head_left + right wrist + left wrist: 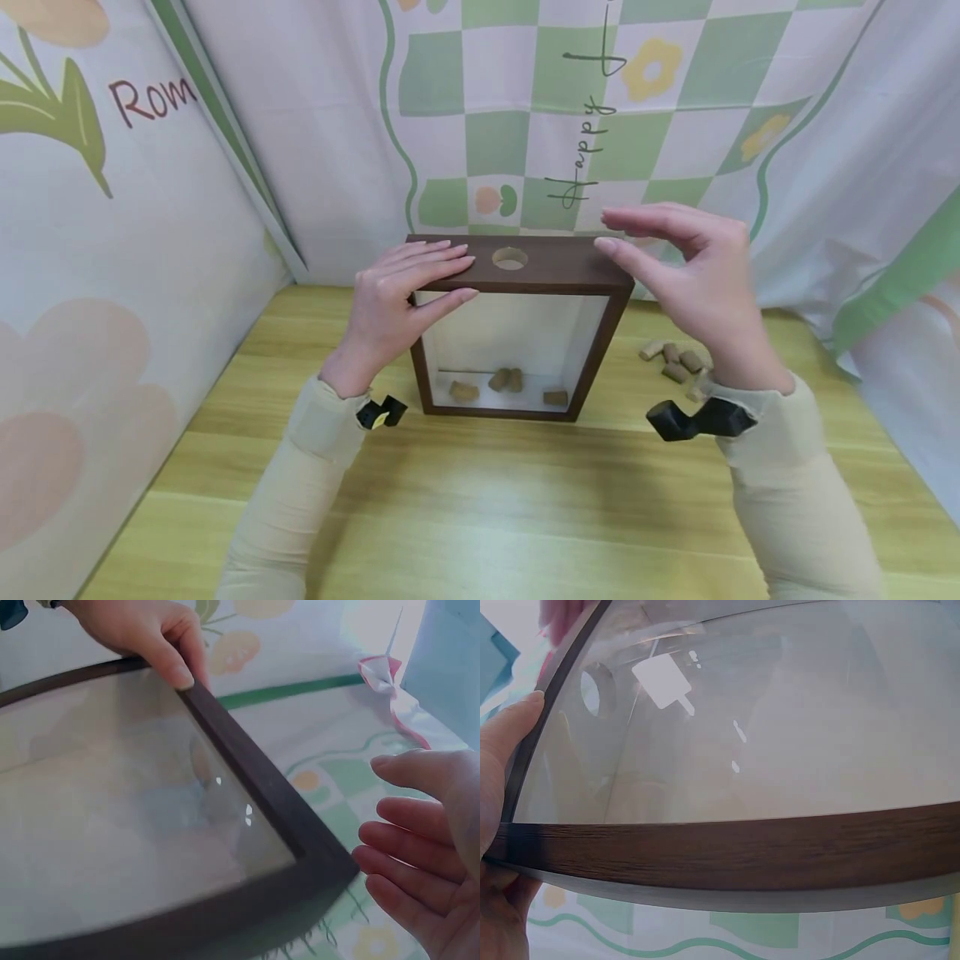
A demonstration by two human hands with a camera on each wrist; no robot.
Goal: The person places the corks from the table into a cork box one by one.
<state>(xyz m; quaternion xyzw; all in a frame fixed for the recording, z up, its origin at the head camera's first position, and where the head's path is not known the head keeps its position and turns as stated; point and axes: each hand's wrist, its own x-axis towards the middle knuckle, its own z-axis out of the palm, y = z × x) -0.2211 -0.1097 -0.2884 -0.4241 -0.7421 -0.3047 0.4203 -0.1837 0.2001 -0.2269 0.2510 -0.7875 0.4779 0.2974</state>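
Note:
A dark brown wooden shadow box point(622, 321) with a clear front and a round hole point(511, 259) in its top edge stands on the table. Several corks point(555, 398) lie on the floor inside it. My left hand point(401, 287) holds the box's upper left corner, fingers flat along the top and thumb over the front edge; the left wrist view shows the thumb point(514, 724) on the frame. My right hand point(697, 267) hovers beside the upper right corner, fingers loosely curved. Nothing sits between its thumb and fingers, and the right wrist view shows its bare palm point(446, 900).
A small pile of loose corks point(675, 372) lies on the wooden table point(480, 508) to the right of the box, partly hidden by my right wrist. Behind the box hangs a green and white checked curtain point(498, 142); a printed white cloth point(112, 292) borders the left side.

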